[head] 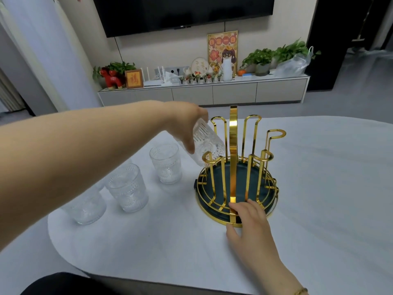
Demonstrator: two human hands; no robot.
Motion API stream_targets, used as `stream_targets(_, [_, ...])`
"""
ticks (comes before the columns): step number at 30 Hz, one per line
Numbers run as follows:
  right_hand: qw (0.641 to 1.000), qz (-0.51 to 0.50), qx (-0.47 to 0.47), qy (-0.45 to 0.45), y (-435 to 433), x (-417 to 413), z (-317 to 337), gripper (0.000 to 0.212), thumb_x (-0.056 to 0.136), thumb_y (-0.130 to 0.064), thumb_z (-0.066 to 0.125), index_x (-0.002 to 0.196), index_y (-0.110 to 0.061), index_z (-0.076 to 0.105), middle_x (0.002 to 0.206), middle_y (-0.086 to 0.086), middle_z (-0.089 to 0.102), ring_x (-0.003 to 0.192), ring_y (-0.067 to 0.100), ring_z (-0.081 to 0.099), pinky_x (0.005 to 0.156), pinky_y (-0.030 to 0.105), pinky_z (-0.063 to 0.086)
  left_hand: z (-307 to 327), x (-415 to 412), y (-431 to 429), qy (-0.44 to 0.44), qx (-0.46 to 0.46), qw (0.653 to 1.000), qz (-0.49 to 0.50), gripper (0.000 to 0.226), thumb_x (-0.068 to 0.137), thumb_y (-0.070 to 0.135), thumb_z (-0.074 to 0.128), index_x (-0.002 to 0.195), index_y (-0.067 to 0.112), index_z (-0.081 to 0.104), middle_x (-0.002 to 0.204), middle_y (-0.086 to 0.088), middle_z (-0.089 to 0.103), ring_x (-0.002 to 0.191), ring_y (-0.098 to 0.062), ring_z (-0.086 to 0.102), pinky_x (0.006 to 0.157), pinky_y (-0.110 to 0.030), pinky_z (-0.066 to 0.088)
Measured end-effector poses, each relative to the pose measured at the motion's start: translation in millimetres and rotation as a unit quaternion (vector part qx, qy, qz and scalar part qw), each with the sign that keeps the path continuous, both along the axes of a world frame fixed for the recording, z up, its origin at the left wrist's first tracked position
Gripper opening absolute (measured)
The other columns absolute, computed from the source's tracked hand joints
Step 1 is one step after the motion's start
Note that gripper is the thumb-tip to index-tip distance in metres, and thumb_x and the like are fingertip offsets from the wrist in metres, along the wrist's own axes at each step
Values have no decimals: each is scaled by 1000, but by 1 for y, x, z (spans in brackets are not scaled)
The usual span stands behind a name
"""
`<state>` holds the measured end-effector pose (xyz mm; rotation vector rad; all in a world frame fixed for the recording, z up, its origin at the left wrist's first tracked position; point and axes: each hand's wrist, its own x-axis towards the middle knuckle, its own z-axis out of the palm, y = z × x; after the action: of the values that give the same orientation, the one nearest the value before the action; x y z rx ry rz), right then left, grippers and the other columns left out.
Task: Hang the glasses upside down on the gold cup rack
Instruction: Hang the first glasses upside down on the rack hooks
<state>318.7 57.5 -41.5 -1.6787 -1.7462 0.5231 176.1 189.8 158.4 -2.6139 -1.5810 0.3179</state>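
While the gold cup rack (pixel 236 184) is steadied at its near rim by the right hand (pixel 247 220), whose fingers are spread and rest on the base ring, a glass (pixel 209 144) is carried to the rack by the left hand (pixel 187 122). The glass is gripped around its base by the closed fingers and is tilted mouth-down, its rim just over the near-left peg (pixel 209 157). No glass is yet seated on any peg. Three further glasses are seen upright on the table (pixel 319 209), left of the rack: the nearest glass (pixel 87 209) partly hidden under the forearm, the middle glass (pixel 127 188), and the far glass (pixel 167 162).

The step in hand is judged to be the placing of the first glass. For the next move, the mouth is to be centred over the peg loop and the glass lowered straight down until it is borne by the peg. The rack is best held firm, as a side knock from the glass could shift it.
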Motion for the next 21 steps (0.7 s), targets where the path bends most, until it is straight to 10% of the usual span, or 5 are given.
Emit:
stream_targets(9, [1000,0,-6,-1,1,0,1,42,84,-22,55,124,-25,46,133,-7,48,135,13,22,113,31,20,-33,-5,-4,-272,-62,960,23,77,61,21,77,124,19,33,130,-9,44,100,-18,44,74,-25,41])
stream_targets(16, [1000,-10,-7,-11,1,-2,1,42,83,-24,57,124,-27,45,133,-7,48,134,14,24,113,32,21,-59,-15,-18,-577,-67,807,107,79,62,15,76,128,21,33,127,-2,45,107,-15,46,78,-20,42])
stream_targets(21, [1000,-10,-6,-14,1,-2,2,43,83,-23,57,124,-27,46,133,-7,48,134,14,24,112,33,21,-77,-22,-32,-631,-60,758,153,68,69,17,71,126,23,35,119,5,42,109,-12,43,85,-25,40])
